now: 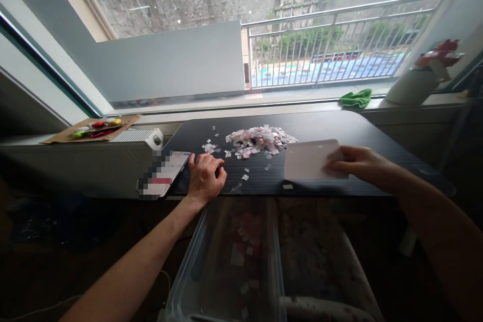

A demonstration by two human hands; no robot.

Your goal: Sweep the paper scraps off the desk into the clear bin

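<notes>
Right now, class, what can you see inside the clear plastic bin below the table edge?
Inside the clear plastic bin, pale and pinkish paper-like scraps lie scattered. The table covers its far end, and anything beneath the scraps is hidden.

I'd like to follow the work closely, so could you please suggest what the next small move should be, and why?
Perhaps the right hand should use the flat white rectangular sheet to nudge the small stray white paper squares toward the pink-and-white paper heap: its grip already has the sheet, and those squares lie apart from the heap.
</notes>
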